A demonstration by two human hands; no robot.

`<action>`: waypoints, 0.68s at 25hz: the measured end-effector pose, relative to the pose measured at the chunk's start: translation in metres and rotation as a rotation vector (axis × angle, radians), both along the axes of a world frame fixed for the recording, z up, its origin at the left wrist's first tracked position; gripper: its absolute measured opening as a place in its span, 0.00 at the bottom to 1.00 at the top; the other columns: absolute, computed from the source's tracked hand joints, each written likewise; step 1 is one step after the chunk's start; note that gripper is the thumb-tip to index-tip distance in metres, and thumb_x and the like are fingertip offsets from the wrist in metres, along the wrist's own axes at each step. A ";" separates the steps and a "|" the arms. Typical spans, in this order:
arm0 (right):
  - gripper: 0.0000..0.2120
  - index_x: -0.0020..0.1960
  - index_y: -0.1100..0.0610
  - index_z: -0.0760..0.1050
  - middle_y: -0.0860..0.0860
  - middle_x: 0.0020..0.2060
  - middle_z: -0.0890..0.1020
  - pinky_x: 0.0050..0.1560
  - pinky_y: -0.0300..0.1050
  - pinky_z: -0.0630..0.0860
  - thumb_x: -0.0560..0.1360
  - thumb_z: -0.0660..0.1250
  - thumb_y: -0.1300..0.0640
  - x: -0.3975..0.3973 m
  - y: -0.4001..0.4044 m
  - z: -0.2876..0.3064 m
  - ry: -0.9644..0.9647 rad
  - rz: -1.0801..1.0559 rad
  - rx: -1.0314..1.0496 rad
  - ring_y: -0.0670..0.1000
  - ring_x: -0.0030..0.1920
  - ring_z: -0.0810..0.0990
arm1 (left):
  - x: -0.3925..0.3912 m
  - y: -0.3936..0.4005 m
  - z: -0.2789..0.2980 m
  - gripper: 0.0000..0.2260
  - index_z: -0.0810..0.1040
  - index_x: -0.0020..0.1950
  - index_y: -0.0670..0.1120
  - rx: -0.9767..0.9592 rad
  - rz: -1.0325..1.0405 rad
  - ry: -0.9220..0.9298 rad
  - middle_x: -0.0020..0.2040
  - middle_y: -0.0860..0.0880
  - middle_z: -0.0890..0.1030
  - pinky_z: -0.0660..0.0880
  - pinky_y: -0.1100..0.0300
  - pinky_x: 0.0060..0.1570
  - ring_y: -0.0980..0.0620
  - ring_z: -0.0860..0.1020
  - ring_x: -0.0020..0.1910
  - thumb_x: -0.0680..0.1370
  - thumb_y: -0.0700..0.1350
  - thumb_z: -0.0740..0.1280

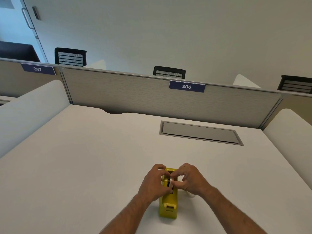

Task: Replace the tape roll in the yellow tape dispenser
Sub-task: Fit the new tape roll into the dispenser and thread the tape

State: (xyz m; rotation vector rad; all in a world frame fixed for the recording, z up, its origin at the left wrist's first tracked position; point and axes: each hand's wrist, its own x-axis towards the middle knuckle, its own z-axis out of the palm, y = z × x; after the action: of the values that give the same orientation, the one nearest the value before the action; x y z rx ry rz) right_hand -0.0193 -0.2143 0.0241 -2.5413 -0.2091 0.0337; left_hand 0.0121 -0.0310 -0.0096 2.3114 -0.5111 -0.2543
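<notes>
The yellow tape dispenser (168, 203) stands on the white desk (84, 166), its cutter end towards me. A clear tape roll (171, 181) sits at the dispenser's open well. My left hand (154, 183) grips the roll and the dispenser's left side with curled fingers. From the right, my right hand (190, 179) pinches the same roll between thumb and fingers. A second pale roll-like object (190, 194) lies on the desk, mostly hidden under my right wrist.
A grey cable hatch (200, 133) is set into the desk at the back right. A fabric partition (135, 95) with label 306 (187, 86) closes the far edge. White side dividers (25, 112) flank the desk. Black chairs stand behind the partition.
</notes>
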 end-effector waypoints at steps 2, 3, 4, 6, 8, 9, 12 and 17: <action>0.14 0.50 0.44 0.84 0.35 0.42 0.79 0.47 0.48 0.81 0.66 0.75 0.43 0.000 0.000 -0.001 0.007 -0.012 -0.005 0.45 0.50 0.76 | 0.000 0.001 0.000 0.26 0.80 0.59 0.55 -0.010 -0.001 0.010 0.68 0.58 0.68 0.78 0.60 0.55 0.54 0.75 0.57 0.64 0.57 0.80; 0.17 0.51 0.45 0.83 0.38 0.45 0.80 0.48 0.47 0.81 0.64 0.75 0.41 -0.001 0.001 -0.001 0.011 -0.011 -0.023 0.45 0.50 0.76 | 0.000 0.002 0.000 0.26 0.80 0.60 0.55 -0.010 -0.005 0.012 0.69 0.58 0.68 0.79 0.60 0.55 0.54 0.75 0.57 0.64 0.57 0.80; 0.20 0.52 0.45 0.82 0.40 0.47 0.79 0.48 0.46 0.81 0.63 0.75 0.40 -0.001 0.001 -0.002 0.013 -0.006 -0.050 0.45 0.51 0.75 | 0.000 0.002 0.000 0.27 0.79 0.60 0.55 -0.006 -0.010 0.013 0.69 0.58 0.68 0.79 0.60 0.55 0.54 0.76 0.57 0.64 0.57 0.80; 0.23 0.54 0.44 0.81 0.40 0.48 0.78 0.49 0.45 0.81 0.61 0.75 0.38 -0.001 0.002 -0.003 0.015 -0.006 -0.079 0.44 0.52 0.74 | 0.000 0.002 0.001 0.27 0.79 0.61 0.55 -0.003 -0.016 0.015 0.69 0.57 0.68 0.79 0.59 0.55 0.54 0.76 0.57 0.64 0.57 0.80; 0.23 0.54 0.44 0.82 0.38 0.47 0.79 0.48 0.45 0.81 0.62 0.75 0.38 0.000 0.002 -0.004 0.008 -0.005 -0.072 0.43 0.52 0.74 | 0.000 0.002 0.002 0.27 0.79 0.62 0.55 -0.006 -0.011 0.011 0.69 0.57 0.68 0.79 0.59 0.56 0.54 0.76 0.57 0.65 0.57 0.79; 0.22 0.54 0.44 0.83 0.38 0.46 0.81 0.47 0.46 0.81 0.62 0.74 0.38 0.000 0.002 -0.005 0.004 0.000 -0.067 0.44 0.51 0.74 | -0.001 0.001 0.002 0.27 0.79 0.62 0.54 -0.006 -0.006 0.010 0.69 0.57 0.68 0.79 0.59 0.56 0.54 0.76 0.57 0.65 0.57 0.79; 0.19 0.52 0.42 0.83 0.39 0.45 0.82 0.46 0.47 0.81 0.63 0.72 0.39 0.001 0.002 -0.005 0.002 -0.007 -0.044 0.44 0.50 0.74 | -0.001 0.001 0.002 0.26 0.80 0.61 0.54 -0.013 0.005 0.019 0.69 0.57 0.68 0.78 0.58 0.57 0.53 0.76 0.58 0.65 0.57 0.79; 0.12 0.51 0.41 0.84 0.36 0.42 0.83 0.46 0.47 0.80 0.68 0.71 0.43 0.001 0.001 -0.006 -0.008 0.010 -0.010 0.44 0.50 0.75 | -0.002 0.003 0.004 0.25 0.80 0.60 0.54 -0.031 -0.004 0.021 0.68 0.57 0.69 0.79 0.56 0.56 0.54 0.75 0.57 0.64 0.56 0.79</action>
State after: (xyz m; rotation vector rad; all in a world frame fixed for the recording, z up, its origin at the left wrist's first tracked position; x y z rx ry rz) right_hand -0.0182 -0.2129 0.0177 -2.5503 -0.2260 0.0282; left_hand 0.0104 -0.0283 -0.0058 2.2758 -0.5053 -0.2701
